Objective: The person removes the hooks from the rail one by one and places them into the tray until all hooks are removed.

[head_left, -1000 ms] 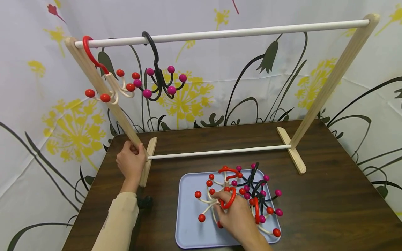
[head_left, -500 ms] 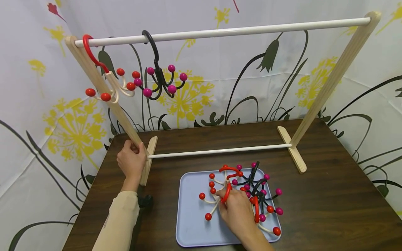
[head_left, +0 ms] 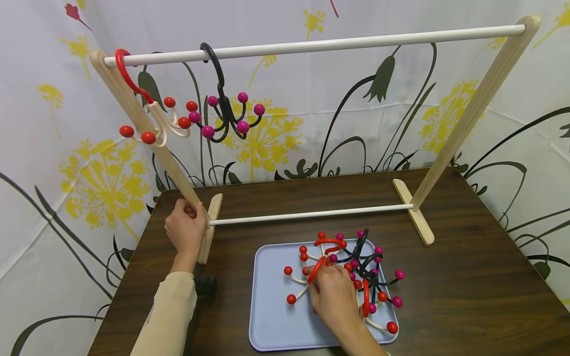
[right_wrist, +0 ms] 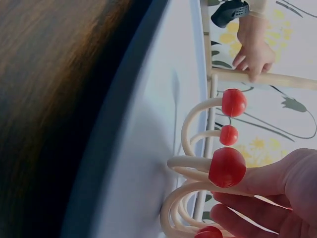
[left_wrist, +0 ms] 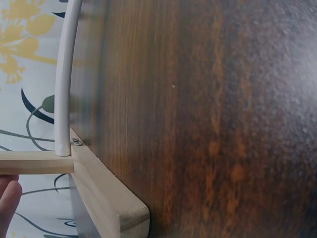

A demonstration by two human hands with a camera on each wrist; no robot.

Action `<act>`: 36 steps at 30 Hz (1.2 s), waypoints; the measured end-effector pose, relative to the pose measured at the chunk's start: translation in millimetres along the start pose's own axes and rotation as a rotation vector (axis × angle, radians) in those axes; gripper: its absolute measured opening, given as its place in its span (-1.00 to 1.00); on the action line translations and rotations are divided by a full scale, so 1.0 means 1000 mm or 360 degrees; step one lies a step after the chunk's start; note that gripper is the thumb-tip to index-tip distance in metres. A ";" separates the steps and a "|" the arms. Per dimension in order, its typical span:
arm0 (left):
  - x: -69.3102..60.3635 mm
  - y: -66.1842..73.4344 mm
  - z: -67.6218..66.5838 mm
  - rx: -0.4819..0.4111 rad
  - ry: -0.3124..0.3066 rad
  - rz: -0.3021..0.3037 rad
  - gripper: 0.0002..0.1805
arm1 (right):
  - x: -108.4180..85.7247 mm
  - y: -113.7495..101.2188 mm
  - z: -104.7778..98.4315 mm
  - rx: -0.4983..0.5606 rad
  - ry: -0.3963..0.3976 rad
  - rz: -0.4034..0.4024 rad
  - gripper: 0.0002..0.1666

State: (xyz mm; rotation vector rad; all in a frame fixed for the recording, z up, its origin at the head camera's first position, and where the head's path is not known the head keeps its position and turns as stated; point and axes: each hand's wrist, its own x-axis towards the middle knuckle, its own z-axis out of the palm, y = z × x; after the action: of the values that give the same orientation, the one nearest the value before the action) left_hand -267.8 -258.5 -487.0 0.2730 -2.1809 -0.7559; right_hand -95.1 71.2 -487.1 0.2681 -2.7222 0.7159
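Observation:
In the head view my right hand [head_left: 335, 296] grips a white multi-arm hanger [right_wrist: 227, 167] by its stem, low over the blue tray [head_left: 276, 324]. Red balls tip its curved arms, and its red hook [head_left: 316, 269] rises beside the fingers. My left hand [head_left: 186, 227] holds the left wooden post [head_left: 172, 170] of a rack near its foot; fingertips [left_wrist: 9, 201] show at the post's edge in the left wrist view. More hangers lie tangled on the tray: black ones [head_left: 371, 279] with magenta balls, and white ones with red hooks [head_left: 366, 298].
From the rack's white top rod [head_left: 356, 44] hang a red-hooked white hanger [head_left: 160, 123] and a black hanger [head_left: 226, 113], both left of centre. A lower white rod [head_left: 311, 215] joins the wooden feet [head_left: 414, 212]. Behind the dark table [head_left: 472, 277] hangs a flowered curtain [head_left: 285, 133].
The hanger in my right hand has turned and tilted, its hook swinging leftward and its ball-tipped arms shifting slightly. Neighbouring hangers have been nudged a little. My left hand stays on the post.

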 end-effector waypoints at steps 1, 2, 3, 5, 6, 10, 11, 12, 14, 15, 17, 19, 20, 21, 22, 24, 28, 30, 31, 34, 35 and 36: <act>0.000 0.000 0.000 0.0002 -0.0002 0.0000 -0.76 | 0.000 0.000 0.000 -0.0004 -0.0018 0.0015 -0.73; 0.000 0.001 0.000 0.0001 -0.0006 -0.0004 -0.77 | 0.000 -0.001 0.000 -0.0003 -0.0038 0.0031 -0.75; 0.000 0.001 0.000 -0.0001 -0.0005 -0.0004 -0.77 | 0.000 -0.001 0.000 0.0000 -0.0057 0.0044 -0.76; 0.000 0.001 0.000 -0.0003 -0.0001 -0.0007 -0.77 | -0.001 -0.002 0.000 0.0007 -0.0090 0.0061 -0.76; 0.000 0.001 -0.001 -0.0005 0.0000 -0.0010 -0.77 | -0.001 -0.002 -0.001 0.0012 -0.0102 0.0068 -0.76; 0.000 0.001 0.000 -0.0007 0.0009 -0.0014 -0.77 | -0.003 -0.003 -0.004 0.0022 -0.0109 0.0075 -0.77; 0.000 0.002 0.000 -0.0008 0.0008 -0.0015 -0.77 | -0.003 -0.003 -0.005 0.0022 -0.0115 0.0079 -0.77; 0.000 0.002 0.000 -0.0007 0.0005 -0.0016 -0.77 | -0.003 -0.004 -0.007 0.0026 -0.0128 0.0089 -0.77; 0.000 0.001 0.000 -0.0005 0.0003 -0.0019 -0.76 | -0.004 -0.006 -0.012 0.0038 -0.0174 0.0113 -0.74; 0.000 0.001 0.000 -0.0004 0.0001 -0.0022 -0.76 | -0.005 -0.008 -0.015 0.0048 -0.0209 0.0130 -0.69; 0.000 0.001 0.000 -0.0003 0.0000 -0.0023 -0.76 | -0.007 -0.011 -0.023 0.0068 -0.0295 0.0165 -0.55; 0.000 0.000 0.001 -0.0003 -0.0002 -0.0028 -0.76 | -0.008 -0.016 -0.032 0.0097 -0.0395 0.0199 -0.43; 0.000 0.000 0.001 -0.0002 -0.0003 -0.0029 -0.76 | -0.009 -0.018 -0.037 0.0115 -0.0459 0.0214 -0.38; 0.000 0.000 0.001 -0.0002 -0.0003 -0.0032 -0.76 | -0.010 -0.020 -0.042 0.0130 -0.0518 0.0225 -0.37; 0.000 -0.001 0.000 -0.0001 -0.0004 -0.0034 -0.75 | -0.010 -0.021 -0.047 0.0149 -0.0579 0.0232 -0.37; 0.000 -0.001 -0.001 -0.0001 -0.0005 -0.0038 -0.75 | -0.010 -0.024 -0.058 0.0201 -0.0706 0.0243 -0.41; -0.001 -0.002 -0.002 0.0002 -0.0003 -0.0031 -0.75 | -0.008 -0.024 -0.080 0.0325 -0.0901 0.0233 -0.46; -0.001 -0.001 -0.002 0.0001 -0.0003 -0.0027 -0.75 | -0.008 -0.023 -0.093 0.0378 -0.0937 0.0223 -0.47; -0.001 -0.001 -0.001 0.0001 -0.0003 -0.0024 -0.75 | -0.008 -0.023 -0.100 0.0397 -0.0927 0.0217 -0.48; 0.000 0.000 -0.001 0.0002 -0.0002 -0.0015 -0.75 | -0.007 -0.021 -0.124 0.0445 -0.0786 0.0205 -0.54; 0.000 0.000 -0.001 0.0001 -0.0001 -0.0013 -0.75 | -0.006 -0.021 -0.132 0.0449 -0.0715 0.0196 -0.57; 0.000 0.000 -0.001 0.0001 0.0000 -0.0012 -0.75 | -0.004 -0.021 -0.139 0.0448 -0.0633 0.0177 -0.59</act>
State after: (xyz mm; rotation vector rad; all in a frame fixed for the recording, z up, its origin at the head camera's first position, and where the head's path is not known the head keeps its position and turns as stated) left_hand -267.2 -259.1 -486.5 0.2819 -2.1815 -0.7597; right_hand -50.9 123.6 -364.1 0.3583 -3.0189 1.1947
